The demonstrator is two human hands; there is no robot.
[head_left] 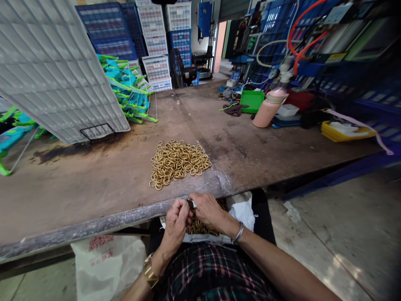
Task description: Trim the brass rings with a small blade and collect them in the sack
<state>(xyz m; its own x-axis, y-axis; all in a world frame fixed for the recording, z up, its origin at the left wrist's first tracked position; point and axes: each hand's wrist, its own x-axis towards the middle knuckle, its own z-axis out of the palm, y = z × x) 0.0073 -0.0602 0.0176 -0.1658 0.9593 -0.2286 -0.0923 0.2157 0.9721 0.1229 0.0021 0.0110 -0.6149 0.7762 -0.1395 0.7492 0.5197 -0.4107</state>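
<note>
My left hand [177, 217] and my right hand [207, 208] meet over my lap, just below the table's near edge. Both have their fingers pinched together. Between the fingertips shows a small dark piece [190, 204] with a pale bit beside it; what it is, and how each hand grips it, I cannot make out. Beneath the hands, a white sack [246, 213] on my lap carries many brass-coloured rings [203, 227], partly covered by my right hand. A heap of similar rings [178, 163] lies on the table [125, 179] just beyond my hands.
At left on the table stand a grey ribbed panel [65, 71] and green-and-turquoise plastic parts [131, 92]. To the right are a pink bottle [267, 109], a green tray [252, 101] and a yellow tray [344, 133]. A printed bag [108, 265] hangs below the table's edge.
</note>
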